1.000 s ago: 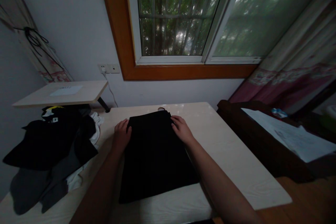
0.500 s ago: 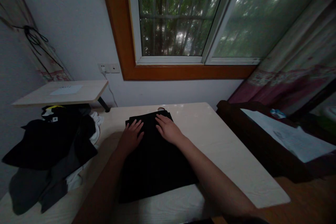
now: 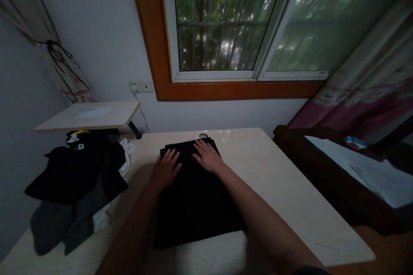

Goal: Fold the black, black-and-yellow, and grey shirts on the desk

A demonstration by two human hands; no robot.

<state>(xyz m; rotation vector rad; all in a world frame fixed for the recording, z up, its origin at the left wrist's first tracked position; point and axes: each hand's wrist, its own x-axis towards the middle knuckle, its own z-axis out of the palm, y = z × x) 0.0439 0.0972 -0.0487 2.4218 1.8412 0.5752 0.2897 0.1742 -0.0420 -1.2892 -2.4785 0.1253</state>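
A folded black garment [image 3: 196, 206] lies flat on the pale table [image 3: 274, 184], its far end showing stacked layers. Its exact kind cannot be made out in the dim light. My left hand [image 3: 166, 167] rests on its far left part, fingers spread. On the far right part lies my right hand [image 3: 207, 156], palm down with the fingers apart. Neither hand grips the cloth. Just beyond the garment's far edge sits a small ring-shaped object [image 3: 203, 135], perhaps a roll of tape.
A heap of black, grey and white clothes [image 3: 77, 176] lies on the left, partly under a raised shelf [image 3: 119, 114] bearing a paper sheet [image 3: 93, 112]. Behind the table are a wall socket [image 3: 140, 87] and a window. Right of the table stands a dark brown surface [image 3: 290, 137] with white sheeting [image 3: 361, 167].
The whole view has shifted slightly, so everything appears a little further right. Both hands stay flat on the black garment, which keeps its shape.
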